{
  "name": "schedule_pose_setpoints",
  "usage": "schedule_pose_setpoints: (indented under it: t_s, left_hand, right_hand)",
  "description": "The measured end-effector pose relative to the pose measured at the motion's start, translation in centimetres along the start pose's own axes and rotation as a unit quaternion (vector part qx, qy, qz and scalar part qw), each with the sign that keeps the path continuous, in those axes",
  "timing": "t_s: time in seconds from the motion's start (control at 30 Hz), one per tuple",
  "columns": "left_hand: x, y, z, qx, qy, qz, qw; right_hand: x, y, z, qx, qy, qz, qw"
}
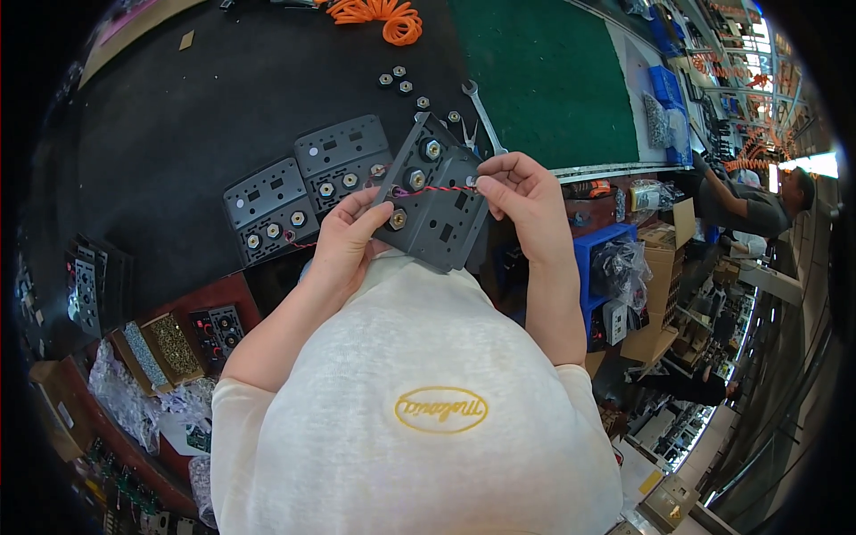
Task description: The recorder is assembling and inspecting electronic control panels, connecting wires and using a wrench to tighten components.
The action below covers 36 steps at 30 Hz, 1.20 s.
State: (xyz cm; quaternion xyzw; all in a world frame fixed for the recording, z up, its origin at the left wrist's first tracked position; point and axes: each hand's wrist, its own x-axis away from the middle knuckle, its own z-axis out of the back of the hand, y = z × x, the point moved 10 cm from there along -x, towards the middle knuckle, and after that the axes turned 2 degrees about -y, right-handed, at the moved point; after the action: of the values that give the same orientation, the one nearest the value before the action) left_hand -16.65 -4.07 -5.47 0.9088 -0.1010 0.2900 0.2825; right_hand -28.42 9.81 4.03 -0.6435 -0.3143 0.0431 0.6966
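A bent black metal panel [439, 230] with holes and several round fittings with brass centres is tilted up in front of my chest. My left hand [341, 242] grips its left edge, the thumb lying near the lowest fitting. Across the panel runs a thin red twisted wire [434, 188], drawn out to the right from near the left fingers. The thumb and forefinger of my right hand [528, 203] pinch the wire's right end by the panel's edge. Two similar panels, one nearer [265, 192] and one farther [341, 140], lie on the dark table just to the left.
Beyond the panel lie loose round fittings [406, 87], an open-ended wrench [485, 118] and pliers [470, 134]. An orange coiled hose [401, 27] sits at the far edge. Stacked panels [100, 283] and a screw box [174, 348] stand left; a blue bin [584, 267] and another person [758, 203] are right.
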Motion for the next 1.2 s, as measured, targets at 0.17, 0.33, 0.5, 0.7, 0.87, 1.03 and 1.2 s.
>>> schedule_pose_setpoints:
  t_s: [0.17,0.33,0.5,0.7,0.87,1.03,1.2]
  left_hand:
    - [-0.2,-0.3,0.2,-0.002,0.002,-0.006,1.0]
    - [-0.4,-0.7,-0.2,0.003,-0.028,-0.004,1.0]
    - [0.0,-0.9,-0.4,0.002,-0.019,0.007,1.0]
    - [0.1,-1.2,0.0,0.028,-0.024,0.033,0.999]
    - [0.3,-1.3,-1.0,0.038,-0.042,0.066,0.996]
    - [0.4,-2.2,-1.9,0.05,-0.085,0.095,0.991]
    - [0.5,-2.4,-1.9,0.041,-0.086,0.105,0.99]
  right_hand:
    - [1.3,-1.7,-2.8,0.216,0.05,0.083,0.972]
    - [3.3,-5.0,-8.0,0.472,0.052,0.294,0.829]
    - [3.3,-3.2,-10.7,0.571,-0.002,0.319,0.757]
    - [6.2,-4.7,-8.9,0.459,-0.031,0.399,0.793]
    - [4.7,-1.9,-6.1,0.485,0.04,0.321,0.813]
    - [3.4,-1.7,-6.7,0.458,0.012,0.341,0.821]
    - [3.0,-2.4,-6.7,0.456,-0.03,0.365,0.811]
